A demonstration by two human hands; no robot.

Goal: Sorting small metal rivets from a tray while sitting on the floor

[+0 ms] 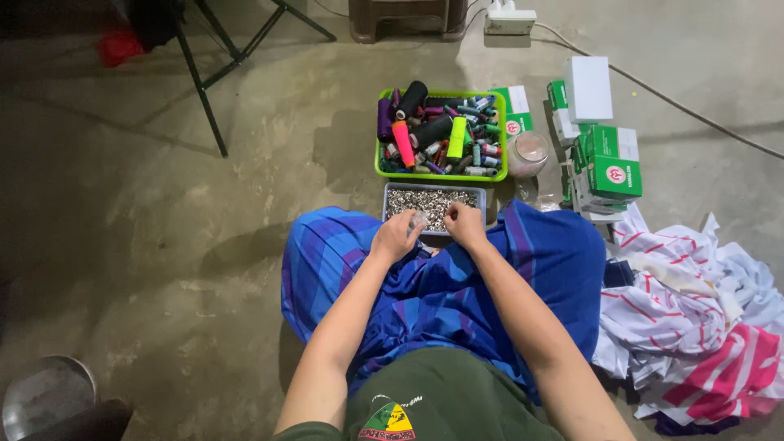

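I sit on the floor with blue striped cloth [457,286] over my lap. A grey tray [390,196] full of small silvery metal pieces lies just past my knees. My left hand [396,235] rests at the tray's near edge, its fingers pinched on a small silvery piece. My right hand [464,223] hovers over the tray's near side with fingers curled down into the pieces; what it holds is hidden. Behind the tray stands a green basket [500,131] packed with thread spools of many colours.
Green and white boxes [608,159] are stacked at the right, next to a glass jar [527,153]. Striped white, red and pink cloth [694,327] is heaped at my right. A black folding stand [208,77], a power strip [509,18] and a metal bowl [45,396] sit around.
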